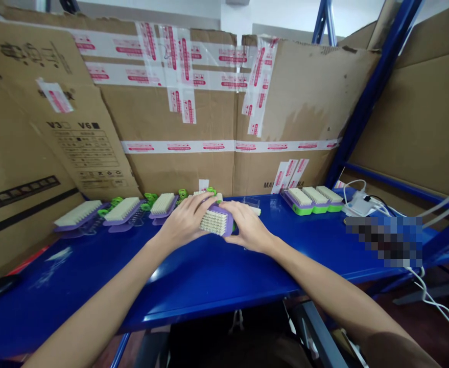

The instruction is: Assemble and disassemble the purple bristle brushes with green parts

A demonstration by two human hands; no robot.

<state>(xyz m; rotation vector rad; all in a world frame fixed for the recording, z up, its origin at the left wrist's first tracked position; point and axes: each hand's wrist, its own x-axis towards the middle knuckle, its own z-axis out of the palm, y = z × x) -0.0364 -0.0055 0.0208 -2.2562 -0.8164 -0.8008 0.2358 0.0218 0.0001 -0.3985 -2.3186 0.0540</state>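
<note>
Between my two hands, above the blue tabletop, is a purple-backed scrub brush (214,223) with cream bristles turned toward me. My left hand (186,217) is closed on its left side, fingers over the top edge. From the right, my right hand (249,225) grips the purple end between thumb and fingers. Behind my hands some green and cream parts show, partly hidden. To the left, a purple brush (163,204), another brush (122,210) and a third brush (78,214) lie bristles up, with green pieces (150,202) among them.
Green-edged brushes (314,199) sit in a row at the back right. Beyond them are a white adapter (362,203) and cables. Taped cardboard (178,117) walls the back of the blue table (209,286). A blue metal post (377,87) rises at right; a black object (0,286) lies far left.
</note>
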